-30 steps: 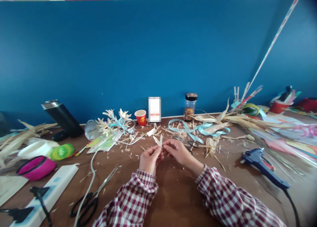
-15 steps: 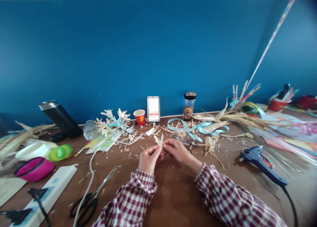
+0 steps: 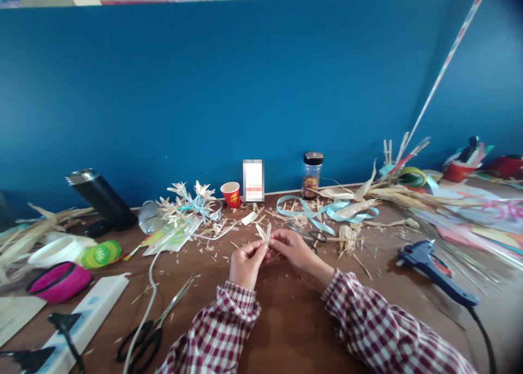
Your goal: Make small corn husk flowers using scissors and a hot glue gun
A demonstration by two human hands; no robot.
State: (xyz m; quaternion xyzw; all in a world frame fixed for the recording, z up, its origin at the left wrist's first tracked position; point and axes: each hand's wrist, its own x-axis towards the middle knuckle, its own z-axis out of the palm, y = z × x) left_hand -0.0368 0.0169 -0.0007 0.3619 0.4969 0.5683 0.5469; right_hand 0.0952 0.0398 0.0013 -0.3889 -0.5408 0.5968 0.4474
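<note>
Both my hands meet over the middle of the brown table. My left hand and my right hand pinch the base of a small pale husk piece with pointed petals that stick up between my fingertips. Husk scraps lie scattered just beyond my hands. Small black-handled scissors lie right behind my right hand. Both sleeves are red and white checked.
A blue glue gun lies at the right with its cord. Large scissors and a white power strip lie at the left. Husk flowers, a red cup, a jar, light blue ribbon and a black flask stand further back.
Hardly anything has moved. Both hands stay pinched on the husk piece, with only a slight shift of the view.
</note>
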